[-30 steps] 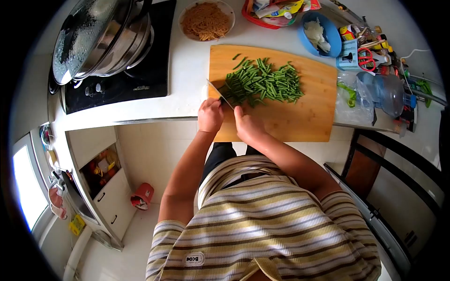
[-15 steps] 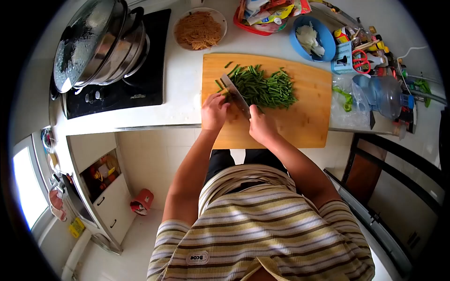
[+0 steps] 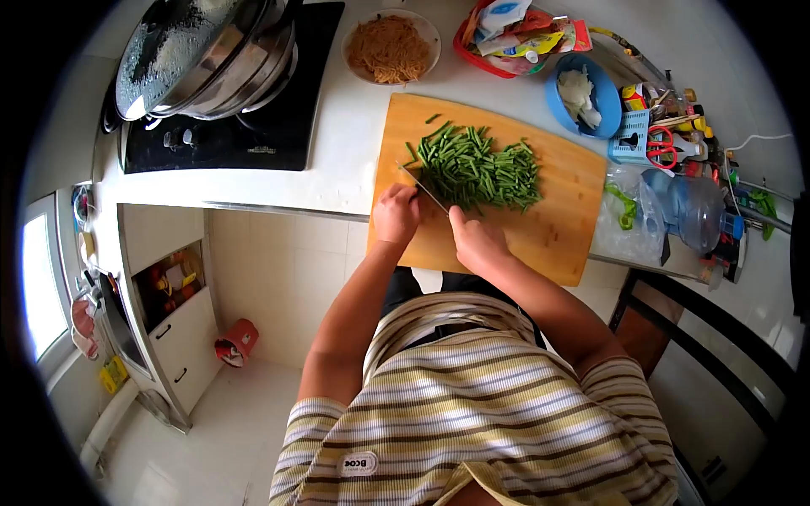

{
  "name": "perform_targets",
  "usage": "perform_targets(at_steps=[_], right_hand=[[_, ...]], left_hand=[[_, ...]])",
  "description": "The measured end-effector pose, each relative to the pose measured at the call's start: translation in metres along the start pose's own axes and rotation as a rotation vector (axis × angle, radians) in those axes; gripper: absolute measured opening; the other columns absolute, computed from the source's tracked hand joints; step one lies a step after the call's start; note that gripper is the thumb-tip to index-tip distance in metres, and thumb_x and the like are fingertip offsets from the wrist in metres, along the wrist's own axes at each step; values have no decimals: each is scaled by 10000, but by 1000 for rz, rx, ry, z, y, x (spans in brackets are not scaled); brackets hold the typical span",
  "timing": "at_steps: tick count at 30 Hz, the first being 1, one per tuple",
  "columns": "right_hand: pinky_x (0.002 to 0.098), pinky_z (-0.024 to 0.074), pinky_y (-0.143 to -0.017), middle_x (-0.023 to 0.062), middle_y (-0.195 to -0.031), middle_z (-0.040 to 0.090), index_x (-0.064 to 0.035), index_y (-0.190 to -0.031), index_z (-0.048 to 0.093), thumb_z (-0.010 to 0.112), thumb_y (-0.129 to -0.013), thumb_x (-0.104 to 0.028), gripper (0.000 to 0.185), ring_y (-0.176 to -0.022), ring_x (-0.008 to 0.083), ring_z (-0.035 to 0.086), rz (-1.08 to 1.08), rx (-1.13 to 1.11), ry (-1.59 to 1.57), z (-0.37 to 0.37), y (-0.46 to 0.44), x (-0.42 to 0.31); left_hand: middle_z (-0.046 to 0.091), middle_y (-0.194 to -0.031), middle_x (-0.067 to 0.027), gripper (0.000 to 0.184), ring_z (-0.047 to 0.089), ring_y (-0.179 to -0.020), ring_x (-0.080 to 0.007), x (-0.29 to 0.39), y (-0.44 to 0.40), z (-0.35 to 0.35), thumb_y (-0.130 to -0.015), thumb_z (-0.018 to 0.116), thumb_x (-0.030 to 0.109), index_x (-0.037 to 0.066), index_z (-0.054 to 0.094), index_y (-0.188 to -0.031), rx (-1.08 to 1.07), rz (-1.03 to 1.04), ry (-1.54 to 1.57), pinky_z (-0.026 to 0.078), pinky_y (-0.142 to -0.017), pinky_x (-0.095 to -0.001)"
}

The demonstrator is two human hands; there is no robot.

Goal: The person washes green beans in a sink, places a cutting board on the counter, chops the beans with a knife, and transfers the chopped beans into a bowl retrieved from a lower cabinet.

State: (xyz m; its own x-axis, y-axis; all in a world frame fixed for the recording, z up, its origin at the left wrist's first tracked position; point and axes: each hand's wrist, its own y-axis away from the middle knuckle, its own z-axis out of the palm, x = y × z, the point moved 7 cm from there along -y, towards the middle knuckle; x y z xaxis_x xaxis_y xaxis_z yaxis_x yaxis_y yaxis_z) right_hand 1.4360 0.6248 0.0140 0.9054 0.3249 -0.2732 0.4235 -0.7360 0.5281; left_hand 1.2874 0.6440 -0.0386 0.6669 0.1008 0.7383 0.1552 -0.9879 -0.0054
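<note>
Along the left, a couple of stray green pieces [image 3: 411, 153], slim and straight. Then a broad heap of chopped greens [image 3: 485, 169] on the middle of the wooden board [image 3: 561, 202]: vivid to dark green, cut into short sticks, jumbled at many angles, thinner toward the edges.

Over the board's left part, the left hand [image 3: 396, 212], fingers curled in close beside the blade; impossible to tell whether anything is in its grip. Next, the knife [image 3: 427, 190], nearly edge-on, slanting along the heap's near left side. At its lower end, the right hand [image 3: 481, 240], closed around the hidden handle. Heap right of the left hand, just beyond the right.
</note>
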Motion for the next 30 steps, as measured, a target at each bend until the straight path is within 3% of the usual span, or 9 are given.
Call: perform_targets(at_steps=[4, 6, 8, 14, 16, 17, 22, 27, 30], right_hand=[[484, 445, -468, 194, -603, 597, 8, -1124, 395, 513, -754, -47, 392, -542, 371, 598, -52, 115, -6, 16, -23, 0], [489, 450, -473, 200, -614, 605, 9, -1144, 396, 502, -773, -70, 394, -543, 375, 601, -46, 128, 8, 20, -28, 2], [484, 449, -466, 206, -622, 607, 4, -1114, 398, 502, -760, -50, 373, -544, 377, 599, 6, 122, -160, 18, -28, 17], [456, 389, -411, 124, -511, 533, -3, -1099, 412, 515, -732, -35, 382, -457, 332, 549, -202, 283, -124, 3, 13, 9], [459, 396, -419, 113, -504, 533, -8, -1105, 418, 521, -735, -48, 386, -458, 324, 554, -153, 109, -49, 9, 16, 2], [478, 428, -439, 174, -574, 579, -5, -1091, 395, 500, -745, -36, 363, -512, 367, 580, -135, 43, -85, 13, 16, 1], [487, 438, -465, 170, -590, 588, 4, -1116, 389, 508, -742, -37, 394, -524, 368, 585, -109, 31, -53, 13, 19, -17], [486, 442, -479, 169, -606, 591, 10, -1114, 391, 526, -732, -26, 407, -534, 364, 589, -51, 6, -92, 18, 12, -26], [486, 452, -503, 193, -654, 603, 46, -1266, 327, 511, -754, -47, 552, -573, 372, 594, -48, -48, -148, 37, -2, -23]], left_hand=[[641, -821, -83, 92, 610, -787, -280, -2, -3, 0, -688, 655, 46, 51, 674, -778, 23, -8, -20, 489, -742, -364], [641, -891, -118, 171, 610, -813, -306, -1, 1, -5, -680, 681, 57, 34, 670, -849, 10, 66, 46, 494, -734, -374], [635, -899, -113, 177, 600, -836, -303, -4, 13, -19, -670, 687, 46, 36, 667, -846, 54, 63, 40, 487, -747, -380], [577, -944, -73, 250, 537, -883, -272, -17, 31, -44, -651, 720, 62, 88, 672, -894, 104, 41, -77, 461, -776, -373], [575, -932, -73, 238, 540, -890, -269, -26, 35, -43, -657, 720, 71, 90, 672, -889, 102, 7, -84, 460, -785, -375], [575, -932, -73, 238, 540, -890, -269, -23, 34, -43, -657, 720, 71, 90, 672, -889, 104, 5, -84, 460, -785, -375], [591, -877, -77, 185, 566, -876, -285, -19, 30, -35, -682, 699, 97, 90, 679, -866, 47, -46, -80, 470, -777, -380], [599, -798, -89, 111, 592, -756, -290, -27, 24, -27, -695, 680, 74, 83, 688, -805, 12, -109, -46, 487, -690, -381], [600, -781, -93, 90, 595, -735, -293, -24, 21, -26, -699, 678, 71, 76, 688, -788, -11, -79, -63, 487, -673, -382]])
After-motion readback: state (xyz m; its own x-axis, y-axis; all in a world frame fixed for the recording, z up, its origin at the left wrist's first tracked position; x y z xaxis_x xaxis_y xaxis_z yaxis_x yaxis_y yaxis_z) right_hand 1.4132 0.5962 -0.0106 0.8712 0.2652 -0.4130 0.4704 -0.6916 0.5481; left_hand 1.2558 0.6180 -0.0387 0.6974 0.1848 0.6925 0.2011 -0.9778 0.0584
